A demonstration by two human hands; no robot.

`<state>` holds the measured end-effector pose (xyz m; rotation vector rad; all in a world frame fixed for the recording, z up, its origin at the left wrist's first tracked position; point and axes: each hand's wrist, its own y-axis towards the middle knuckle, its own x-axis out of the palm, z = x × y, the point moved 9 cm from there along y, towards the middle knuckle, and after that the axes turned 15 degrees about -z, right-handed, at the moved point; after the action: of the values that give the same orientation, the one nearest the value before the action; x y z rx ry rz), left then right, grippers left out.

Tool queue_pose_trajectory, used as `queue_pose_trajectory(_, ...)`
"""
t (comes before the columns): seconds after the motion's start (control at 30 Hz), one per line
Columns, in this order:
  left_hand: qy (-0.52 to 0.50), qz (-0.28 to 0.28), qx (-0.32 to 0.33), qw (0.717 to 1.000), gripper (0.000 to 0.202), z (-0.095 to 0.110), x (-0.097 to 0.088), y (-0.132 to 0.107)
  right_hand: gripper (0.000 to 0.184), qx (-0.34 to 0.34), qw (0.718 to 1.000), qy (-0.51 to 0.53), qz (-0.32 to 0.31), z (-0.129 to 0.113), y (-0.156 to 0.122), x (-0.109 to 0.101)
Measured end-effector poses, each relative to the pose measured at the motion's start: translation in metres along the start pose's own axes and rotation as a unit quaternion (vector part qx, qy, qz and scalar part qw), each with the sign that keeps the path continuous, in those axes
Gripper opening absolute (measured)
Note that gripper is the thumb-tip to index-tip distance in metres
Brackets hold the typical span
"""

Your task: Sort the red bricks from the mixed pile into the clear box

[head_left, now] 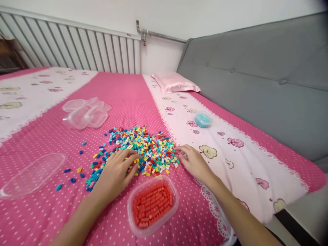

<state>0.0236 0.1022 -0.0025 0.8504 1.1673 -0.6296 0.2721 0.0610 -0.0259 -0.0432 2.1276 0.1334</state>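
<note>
Centrally, head view: 1 pile of mixed small toy bricks (146, 147) on the pink dotted bedsheet (51, 136).
- Left hand (116, 172): palm down on the pile's near-left edge, fingers loose, grasping nothing.
- Right hand (193, 162): released, fingertips touching the pile's right edge.
- 1 clear tub of red bricks (153, 205): near, between the forearms.
- Empty clear tubs (85, 114): far left.
- 1 tub of light-blue bricks (202, 120): far right.

Before you, the bed (128, 99) holds a brick pile (148, 150), red-brick tub (130, 213), clear tubs (85, 114), lid (33, 174), blue tub (202, 120) and pillow (174, 82).
</note>
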Motion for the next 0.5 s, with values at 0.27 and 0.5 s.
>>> queue_pose_trajectory(0.27,-0.023,0.007,-0.013,1.0,0.025,-0.005,0.007,0.001,0.033,-0.032,0.999,0.009,0.033,-0.018,0.01,0.023)
queue_pose_trajectory(0.5,-0.039,0.021,-0.012,0.999,0.023,-0.008,0.006,-0.001,0.034,-0.035,0.999,0.009,0.036,-0.024,0.016,0.028)
